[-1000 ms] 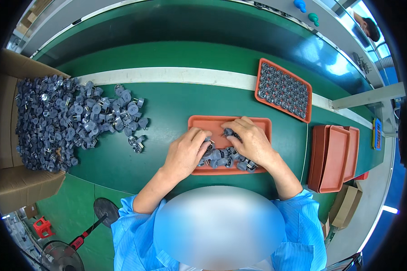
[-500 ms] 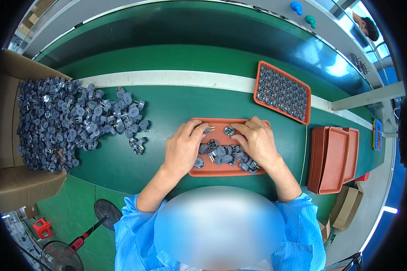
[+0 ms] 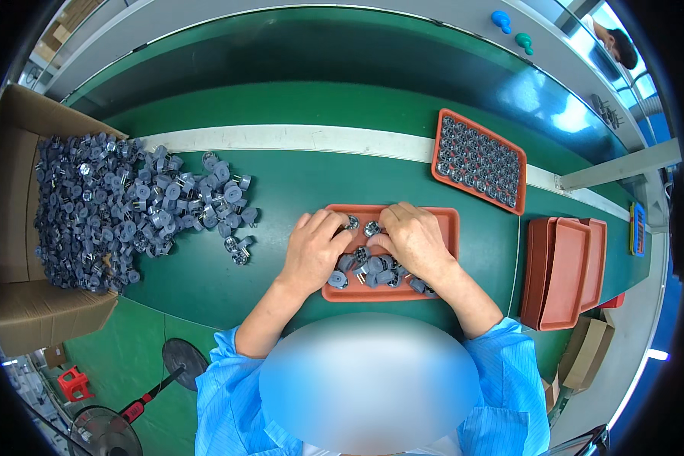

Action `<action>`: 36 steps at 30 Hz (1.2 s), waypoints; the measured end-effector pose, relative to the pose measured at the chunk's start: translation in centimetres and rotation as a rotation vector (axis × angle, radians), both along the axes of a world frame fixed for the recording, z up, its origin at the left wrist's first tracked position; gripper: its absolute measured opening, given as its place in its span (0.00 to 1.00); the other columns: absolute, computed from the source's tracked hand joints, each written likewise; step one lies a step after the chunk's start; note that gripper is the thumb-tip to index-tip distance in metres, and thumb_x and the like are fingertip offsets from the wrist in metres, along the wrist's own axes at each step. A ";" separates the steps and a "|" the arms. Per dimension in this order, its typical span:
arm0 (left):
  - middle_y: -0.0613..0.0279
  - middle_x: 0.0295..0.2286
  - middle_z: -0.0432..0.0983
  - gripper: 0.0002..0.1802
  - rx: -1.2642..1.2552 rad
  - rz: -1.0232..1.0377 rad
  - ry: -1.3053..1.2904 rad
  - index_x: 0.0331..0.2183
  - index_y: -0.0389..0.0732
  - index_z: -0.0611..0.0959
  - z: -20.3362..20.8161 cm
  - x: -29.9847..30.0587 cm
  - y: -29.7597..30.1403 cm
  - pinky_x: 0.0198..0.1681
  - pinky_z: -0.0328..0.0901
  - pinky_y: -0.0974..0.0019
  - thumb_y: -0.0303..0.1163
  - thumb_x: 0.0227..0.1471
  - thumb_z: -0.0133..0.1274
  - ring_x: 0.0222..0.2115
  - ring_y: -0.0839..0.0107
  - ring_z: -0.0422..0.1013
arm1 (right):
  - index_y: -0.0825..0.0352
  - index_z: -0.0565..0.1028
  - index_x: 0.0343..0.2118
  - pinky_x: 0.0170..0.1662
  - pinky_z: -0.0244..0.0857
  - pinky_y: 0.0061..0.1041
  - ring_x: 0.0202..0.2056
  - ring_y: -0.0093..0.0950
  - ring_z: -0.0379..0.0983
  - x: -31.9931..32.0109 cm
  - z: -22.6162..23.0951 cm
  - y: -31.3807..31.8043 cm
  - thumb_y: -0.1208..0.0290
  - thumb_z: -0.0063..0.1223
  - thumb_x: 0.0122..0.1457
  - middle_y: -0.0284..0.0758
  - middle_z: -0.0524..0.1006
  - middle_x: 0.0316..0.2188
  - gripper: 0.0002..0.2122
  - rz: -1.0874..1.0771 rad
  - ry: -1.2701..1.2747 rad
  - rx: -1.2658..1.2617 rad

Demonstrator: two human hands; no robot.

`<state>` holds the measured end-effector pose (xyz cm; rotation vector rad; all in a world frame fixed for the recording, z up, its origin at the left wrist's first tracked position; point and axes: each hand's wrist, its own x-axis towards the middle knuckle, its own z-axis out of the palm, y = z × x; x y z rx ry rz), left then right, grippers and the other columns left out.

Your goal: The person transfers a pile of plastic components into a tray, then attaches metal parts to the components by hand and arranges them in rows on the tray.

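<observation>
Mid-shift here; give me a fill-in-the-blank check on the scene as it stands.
1. The left hand and right hand each have a round part at the fingertips, above a shallow ____.
2. The open box, with loose gray parts spilling out, is made of ____.
3. The stacked trays lie to the ____ of both hands.
4. The sleeves are coloured ____.

Missing words: tray; cardboard; right; blue.

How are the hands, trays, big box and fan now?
Left hand: fingers bent, at a grey part
Right hand: fingertips at another grey part
Near tray: partly filled, jumbled parts
Far tray: filled in rows
Other trays: stacked
Big box: open, grey heap at its mouth
Fan: can't tell if spinning
</observation>
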<state>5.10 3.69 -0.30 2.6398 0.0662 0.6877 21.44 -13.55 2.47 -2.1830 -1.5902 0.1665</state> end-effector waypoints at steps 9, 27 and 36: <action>0.68 0.41 0.83 0.10 -0.097 0.078 -0.031 0.37 0.44 0.89 0.2 0.7 0.2 0.41 0.66 0.58 0.25 0.49 0.67 0.42 0.63 0.77 | 0.70 0.83 0.33 0.43 0.76 0.37 0.39 0.37 0.79 0.5 -0.9 0.3 0.74 0.70 0.52 0.36 0.80 0.35 0.08 0.119 -0.015 0.126; 0.67 0.38 0.82 0.10 0.062 0.120 0.016 0.35 0.43 0.89 0.0 0.4 -0.1 0.48 0.62 0.56 0.31 0.47 0.69 0.45 0.64 0.75 | 0.68 0.83 0.32 0.43 0.76 0.37 0.39 0.36 0.78 -0.1 -1.2 0.3 0.75 0.68 0.52 0.36 0.79 0.32 0.06 0.080 -0.024 0.153; 0.66 0.42 0.79 0.07 0.005 0.200 0.047 0.33 0.43 0.90 0.2 0.3 -0.6 0.46 0.62 0.55 0.28 0.46 0.68 0.46 0.63 0.74 | 0.68 0.84 0.33 0.43 0.77 0.36 0.39 0.36 0.80 0.1 -1.1 0.8 0.76 0.68 0.54 0.35 0.81 0.34 0.05 0.108 -0.072 0.097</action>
